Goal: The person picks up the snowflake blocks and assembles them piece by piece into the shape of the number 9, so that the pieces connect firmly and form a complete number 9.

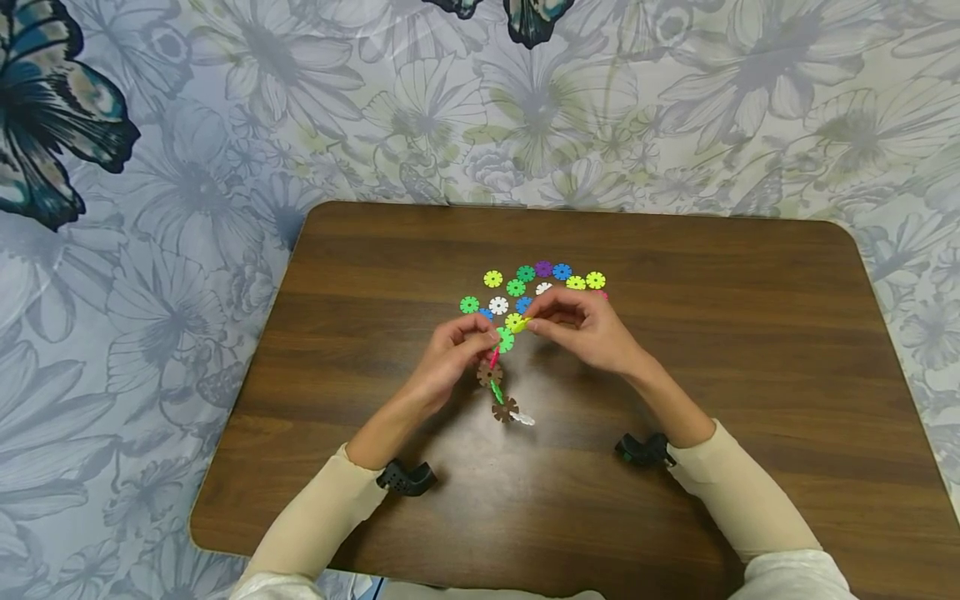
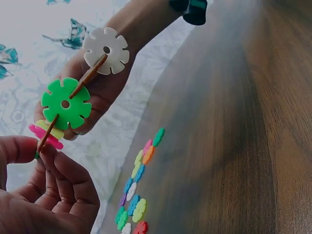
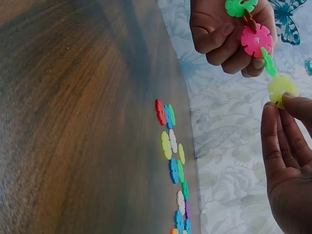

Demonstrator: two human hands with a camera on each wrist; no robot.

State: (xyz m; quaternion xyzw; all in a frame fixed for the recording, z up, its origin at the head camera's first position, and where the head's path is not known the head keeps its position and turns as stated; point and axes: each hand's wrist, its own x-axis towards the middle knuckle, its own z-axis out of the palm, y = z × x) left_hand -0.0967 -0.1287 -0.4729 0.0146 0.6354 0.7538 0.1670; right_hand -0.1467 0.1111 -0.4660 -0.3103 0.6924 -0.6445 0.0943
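Observation:
A chain of notched interlocking discs hangs between the two hands. Its white disc (image 2: 106, 50) is at the low end, followed by brown discs, one green and one pink disc (image 3: 256, 40). Up near the top, my left hand (image 1: 453, 354) pinches the chain beside a light green disc (image 1: 506, 340). Between thumb and fingertips, my right hand (image 1: 588, 329) holds a yellow disc (image 3: 282, 90), which meets the edge of that light green disc. The left fingers partly hide the grip point.
Loose discs in several colours lie flat beyond the hands, among them a purple disc (image 1: 543, 268), a white disc (image 1: 498, 306) and a green disc (image 1: 469, 305). The brown wooden table (image 1: 750, 350) backs onto a flower-patterned wall (image 1: 540, 125). Dark wrist cameras sit on both forearms.

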